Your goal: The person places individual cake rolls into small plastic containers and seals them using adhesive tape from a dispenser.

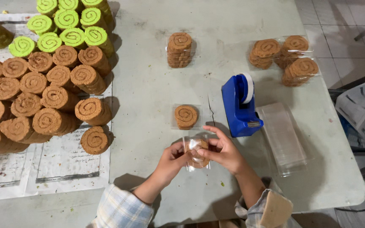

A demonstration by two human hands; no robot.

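Clear plastic pouch [196, 153] with brown spiral cookies sits pinched between the left hand [172, 160] and right hand [224, 151]; keep its flap flat, since the blue tape dispenser [239, 105] stands just beyond the right hand.

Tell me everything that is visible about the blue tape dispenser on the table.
The tape dispenser is a chunky desk type that looks like glossy blue plastic. A roll of pale tape sits upright in its rear half, and a small metal cutter shows at the front end, which points toward the person. It stands upright on the grey table, just beyond the right hand, which does not touch it. A stack of clear plastic bags lies right beside it.
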